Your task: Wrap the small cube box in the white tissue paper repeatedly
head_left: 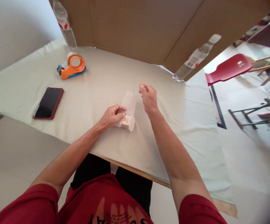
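A small pale box (125,126) with faint reddish print lies on the cloth, partly covered by a translucent plastic wrap (129,104). The wrap stretches away from the box toward the far side of the table. My left hand (113,116) grips the box from its left side, thumb and fingers pressing on its top. To the upper right, my right hand (148,96) is raised above the cloth with its fingers curled into a pinch. It is apart from the box, close to the wrap's far end. Whatever may be between those fingers is too small or too clear to make out.
An orange tape dispenser (74,67) and a red-cased phone (48,103) lie at the left. Clear bottles stand at the back left (65,28) and back right (194,60), against a cardboard panel (135,28). A red chair (230,68) is beyond the table.
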Available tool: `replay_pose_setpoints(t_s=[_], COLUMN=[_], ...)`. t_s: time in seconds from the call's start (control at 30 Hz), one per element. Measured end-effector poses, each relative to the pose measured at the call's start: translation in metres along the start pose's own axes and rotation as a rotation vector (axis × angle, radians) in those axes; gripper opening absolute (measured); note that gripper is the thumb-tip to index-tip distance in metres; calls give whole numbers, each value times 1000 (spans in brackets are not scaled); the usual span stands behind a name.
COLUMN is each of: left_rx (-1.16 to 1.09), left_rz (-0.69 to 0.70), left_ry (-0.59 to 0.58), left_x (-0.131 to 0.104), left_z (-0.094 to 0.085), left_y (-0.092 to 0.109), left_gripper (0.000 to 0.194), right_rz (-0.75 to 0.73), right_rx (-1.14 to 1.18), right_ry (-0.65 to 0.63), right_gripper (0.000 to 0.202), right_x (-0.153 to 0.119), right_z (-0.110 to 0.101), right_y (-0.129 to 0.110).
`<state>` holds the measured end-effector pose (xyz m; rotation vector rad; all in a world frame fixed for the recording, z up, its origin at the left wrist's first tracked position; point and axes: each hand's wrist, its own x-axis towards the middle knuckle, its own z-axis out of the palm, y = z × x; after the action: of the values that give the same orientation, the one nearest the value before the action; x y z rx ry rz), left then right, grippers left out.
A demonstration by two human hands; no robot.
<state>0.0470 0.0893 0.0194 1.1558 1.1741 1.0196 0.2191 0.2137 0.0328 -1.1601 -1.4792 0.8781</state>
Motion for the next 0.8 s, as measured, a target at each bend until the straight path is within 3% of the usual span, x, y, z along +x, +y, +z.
replay_pose_setpoints(t_s=[0.1, 0.2, 0.27, 0.4, 0.5, 0.63, 0.73, 0.8], left_rx=[-127, -272, -345, -390, -238, 250, 421, 412], left_rz=[-30, 30, 57, 63, 81, 248, 326, 273], left_ry=[57, 50, 27, 30, 144, 401, 408, 409], left_x=[-1, 0, 2, 7, 9, 5, 0, 0], left_z=[1, 2, 1, -3, -6, -5, -1, 1], left_y=[2, 1, -2, -9, -10, -7, -5, -4], left_gripper=[45, 49, 50, 51, 48, 48, 52, 40], right_rz=[-104, -7, 55, 91, 168, 327, 347, 337], right_rx=[-73, -255, -372, -392, -144, 142, 264, 313], right_ry=[92, -132, -207, -126, -23, -17, -103, -156], right_gripper=[34, 44, 52, 23, 25, 25, 28, 31], right_x=[-30, -65, -80, -83, -75, -74, -78, -80], right_z=[-12, -13, -8, -3, -12, -20, -19, -18], right_y=[-12, -26, -29, -16, -1, 6, 3, 0])
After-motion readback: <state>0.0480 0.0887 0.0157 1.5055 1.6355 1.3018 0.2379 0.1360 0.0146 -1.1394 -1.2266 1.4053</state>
